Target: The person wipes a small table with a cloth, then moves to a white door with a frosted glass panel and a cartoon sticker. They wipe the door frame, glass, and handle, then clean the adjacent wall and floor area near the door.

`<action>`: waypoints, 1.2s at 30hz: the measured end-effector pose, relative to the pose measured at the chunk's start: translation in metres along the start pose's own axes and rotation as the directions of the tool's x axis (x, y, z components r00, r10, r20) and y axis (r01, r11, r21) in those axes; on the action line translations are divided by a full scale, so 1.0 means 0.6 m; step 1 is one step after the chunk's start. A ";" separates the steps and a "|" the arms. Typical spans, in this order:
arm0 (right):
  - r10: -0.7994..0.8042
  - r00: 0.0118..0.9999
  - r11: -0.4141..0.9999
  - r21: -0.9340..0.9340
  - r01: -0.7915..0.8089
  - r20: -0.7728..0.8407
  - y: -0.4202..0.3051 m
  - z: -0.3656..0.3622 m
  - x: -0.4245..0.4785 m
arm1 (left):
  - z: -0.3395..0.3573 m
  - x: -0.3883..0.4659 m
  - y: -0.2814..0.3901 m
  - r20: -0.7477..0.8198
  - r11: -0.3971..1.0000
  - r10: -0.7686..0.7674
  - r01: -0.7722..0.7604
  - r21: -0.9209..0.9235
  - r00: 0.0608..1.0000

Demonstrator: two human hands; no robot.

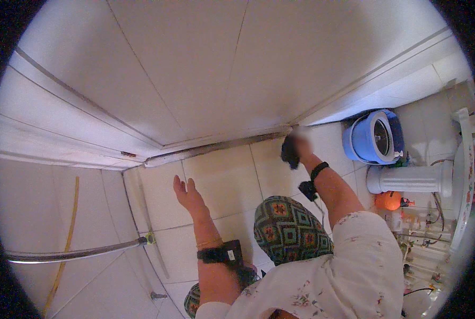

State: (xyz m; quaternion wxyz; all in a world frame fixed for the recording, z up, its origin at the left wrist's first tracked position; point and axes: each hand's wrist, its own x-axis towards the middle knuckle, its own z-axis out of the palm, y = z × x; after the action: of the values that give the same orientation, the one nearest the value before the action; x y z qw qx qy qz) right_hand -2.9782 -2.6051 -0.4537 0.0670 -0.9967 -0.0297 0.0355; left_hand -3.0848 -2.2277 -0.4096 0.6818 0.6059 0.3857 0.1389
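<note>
My right hand (302, 144) is down near the bottom edge of a white door (197, 87), closed on a dark cloth (289, 151); the fingers are blurred. The cloth lies close to the right end of the dark door sill (229, 144). My left hand (188, 194) is held out over the pale floor tiles (219, 187), fingers apart, with nothing in it. Both forearms wear black bands, and a dark box-like device is at each. My knee in patterned cloth (291, 229) is between the arms.
A blue mop bucket (371, 137) with a spinner stands at the right, beside a white basin pedestal (411, 179). An orange spray bottle (388, 200) and a rack of bottles (425, 239) are near it. At the left, a metal rail (78, 253) and a yellowish stick (72, 215) cross the tiled wall.
</note>
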 end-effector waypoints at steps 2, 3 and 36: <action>0.124 0.992 0.987 0.102 -0.124 0.006 -0.099 -0.071 0.010 | -0.016 0.006 -0.008 -0.026 0.999 0.020 -0.021 -0.041 0.999; 0.204 0.979 0.968 0.148 -0.203 0.007 -0.144 -0.120 0.009 | -0.014 0.007 -0.011 -0.015 1.000 0.023 -0.023 -0.006 1.000; 0.633 0.758 -0.571 0.755 0.324 0.154 0.016 -0.152 0.072 | 0.064 -0.017 0.084 0.274 0.983 0.127 -0.083 -0.165 0.953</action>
State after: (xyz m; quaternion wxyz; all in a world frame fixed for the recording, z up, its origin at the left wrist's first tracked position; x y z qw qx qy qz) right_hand -2.9279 -2.6238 -0.3677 0.8841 -0.3278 0.2463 -0.2242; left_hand -3.0510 -2.2508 -0.3599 0.7655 0.5858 0.2398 0.1159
